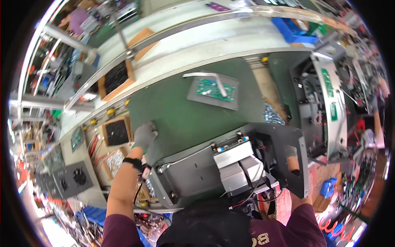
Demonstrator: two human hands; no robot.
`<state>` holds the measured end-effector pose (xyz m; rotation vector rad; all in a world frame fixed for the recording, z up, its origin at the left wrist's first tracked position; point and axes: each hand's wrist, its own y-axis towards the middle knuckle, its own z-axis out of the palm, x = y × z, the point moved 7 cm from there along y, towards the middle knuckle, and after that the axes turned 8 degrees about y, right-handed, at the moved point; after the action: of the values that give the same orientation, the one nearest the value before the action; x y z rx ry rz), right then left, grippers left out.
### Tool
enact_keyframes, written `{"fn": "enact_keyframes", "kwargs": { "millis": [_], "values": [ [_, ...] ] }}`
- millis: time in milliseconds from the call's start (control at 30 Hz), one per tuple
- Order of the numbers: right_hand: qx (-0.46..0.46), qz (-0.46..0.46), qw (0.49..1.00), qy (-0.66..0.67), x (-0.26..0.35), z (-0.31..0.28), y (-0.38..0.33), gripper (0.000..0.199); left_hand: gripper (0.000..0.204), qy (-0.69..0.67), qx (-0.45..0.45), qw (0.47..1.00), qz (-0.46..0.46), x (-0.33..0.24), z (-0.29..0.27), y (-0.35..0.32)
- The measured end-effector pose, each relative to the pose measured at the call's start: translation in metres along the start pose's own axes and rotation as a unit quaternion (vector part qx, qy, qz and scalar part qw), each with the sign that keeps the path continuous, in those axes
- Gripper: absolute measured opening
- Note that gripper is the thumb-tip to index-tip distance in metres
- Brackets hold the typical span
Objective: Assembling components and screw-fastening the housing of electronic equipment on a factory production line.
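A dark grey metal chassis [187,175] lies on the green mat in front of me, its inside facing up. It carries silver box-shaped modules [236,171] and loose cables. My left hand [145,135], in a grey glove, is just beyond the chassis's left end, over the mat's edge; its fingers look curled, and what they hold, if anything, is hidden. A corded red-and-white piece [145,172] is beside that wrist. My right hand [291,151] shows partly through an opening in the chassis's right side panel [299,164]; its fingers are hidden.
A grey plate [195,92] with a green circuit board [214,89] and a pale flat strip lies farther back on the mat [164,107]. Boxes of dark small parts [117,132] stand at left. Another open chassis [306,103] stands at right. A metal rail [173,31] crosses behind.
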<state>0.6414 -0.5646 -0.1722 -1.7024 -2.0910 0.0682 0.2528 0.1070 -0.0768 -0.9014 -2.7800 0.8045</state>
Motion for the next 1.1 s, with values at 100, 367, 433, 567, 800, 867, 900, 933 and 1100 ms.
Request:
{"fn": "enact_keyframes", "kwargs": {
  "millis": [100, 367, 433, 567, 800, 867, 900, 933, 1100],
  "values": [
    [0.044, -0.046, 0.997, 0.044, 0.029, 0.042, 0.019, 0.023, 0.02, 0.019, -0.04, 0.999, -0.003, -0.005, 0.003, 0.01],
    [0.147, -0.11, 0.973, 0.141, 0.056, 0.112, 0.016, 0.024, 0.026, -0.107, -0.084, 0.969, -0.207, 0.111, -0.003, -0.063],
    [0.153, -0.111, 0.969, 0.16, 0.052, 0.111, 0.018, 0.024, 0.029, -0.167, -0.145, 0.941, -0.256, 0.122, -0.009, -0.099],
    [0.169, -0.118, 0.96, 0.192, 0.044, 0.107, 0.023, 0.024, 0.029, -0.15, -0.16, 0.93, -0.295, 0.144, 0.021, -0.159],
    [0.197, -0.124, 0.94, 0.25, 0.051, 0.11, 0.016, 0.025, 0.028, -0.227, -0.096, 0.906, -0.344, 0.159, 0.117, -0.259],
    [0.198, -0.121, 0.937, 0.262, 0.052, 0.106, 0.009, 0.026, 0.029, -0.233, -0.102, 0.897, -0.361, 0.174, 0.122, -0.277],
    [0.196, -0.118, 0.936, 0.269, 0.053, 0.103, 0.005, 0.026, 0.029, -0.235, -0.105, 0.893, -0.37, 0.184, 0.124, -0.283],
    [0.193, -0.114, 0.935, 0.276, 0.055, 0.101, -0.001, 0.026, 0.029, -0.239, -0.107, 0.891, -0.371, 0.196, 0.124, -0.285],
    [0.166, -0.089, 0.932, 0.31, 0.075, 0.094, -0.039, 0.026, 0.027, -0.203, -0.132, 0.875, -0.419, 0.3, 0.108, -0.261]
  ]
}}
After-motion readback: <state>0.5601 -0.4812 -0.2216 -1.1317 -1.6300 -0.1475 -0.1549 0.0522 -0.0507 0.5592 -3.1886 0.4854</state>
